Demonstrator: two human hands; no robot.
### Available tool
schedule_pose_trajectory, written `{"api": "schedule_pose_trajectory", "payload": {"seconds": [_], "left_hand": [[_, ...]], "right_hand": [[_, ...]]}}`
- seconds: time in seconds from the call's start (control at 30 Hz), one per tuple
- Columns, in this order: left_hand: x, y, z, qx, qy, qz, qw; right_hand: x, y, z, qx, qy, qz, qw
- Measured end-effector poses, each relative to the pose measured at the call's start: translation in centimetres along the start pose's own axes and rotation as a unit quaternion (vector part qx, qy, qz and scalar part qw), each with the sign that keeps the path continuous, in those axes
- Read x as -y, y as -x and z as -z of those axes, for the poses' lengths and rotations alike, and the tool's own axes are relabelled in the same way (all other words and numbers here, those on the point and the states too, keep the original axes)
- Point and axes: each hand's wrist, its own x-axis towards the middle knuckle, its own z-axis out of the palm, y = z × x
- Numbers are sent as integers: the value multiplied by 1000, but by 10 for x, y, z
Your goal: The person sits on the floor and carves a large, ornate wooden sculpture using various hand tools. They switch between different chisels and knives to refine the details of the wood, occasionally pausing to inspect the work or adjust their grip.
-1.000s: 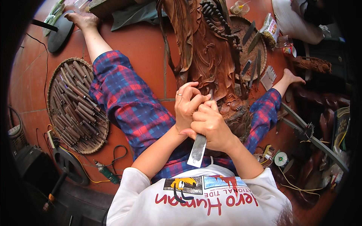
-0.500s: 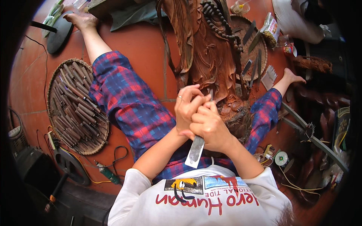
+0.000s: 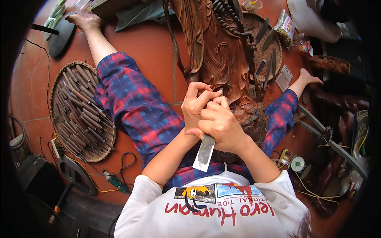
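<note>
A carved reddish-brown wooden statue (image 3: 226,47) with draped folds and a string of large beads stands between my legs. My right hand (image 3: 221,121) is wrapped round a flat grey strip (image 3: 205,150) with a white end, which sticks out below the fist toward my shirt. My left hand (image 3: 195,104) lies against the right one, its fingers curled at the strip's upper part and its thumb beneath the right hand. Both hands are close to the lower folds of the statue. The strip's far tip is mostly hidden by my fingers, so its contact with the wood cannot be made out.
On the left, a round woven tray (image 3: 55,119) holds many wooden-handled tools. Another woven tray (image 3: 254,24) with dark flat blades lies behind the statue's right side. A green rotary tool (image 3: 114,181), cables, a metal bar (image 3: 343,148) and a bag (image 3: 285,28) lie around.
Both hands have shifted slightly up and left in the picture with the strip. The strip's lower end sits a little higher, and the grip looks the same.
</note>
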Motion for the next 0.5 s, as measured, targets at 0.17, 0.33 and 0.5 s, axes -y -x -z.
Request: {"api": "schedule_pose_trajectory", "payload": {"seconds": [0.17, 0.33, 0.5], "left_hand": [[4, 4, -4, -7, -1, -52, 999], [6, 0, -3, -4, -3, -56, 998], [-1, -3, -1, -10, 25, -38, 999]], "right_hand": [[0, 8, 9, -3, -44, 6, 999], [-12, 12, 2, -28, -44, 49, 997], [-2, -1, 16, -22, -59, 19, 998]]}}
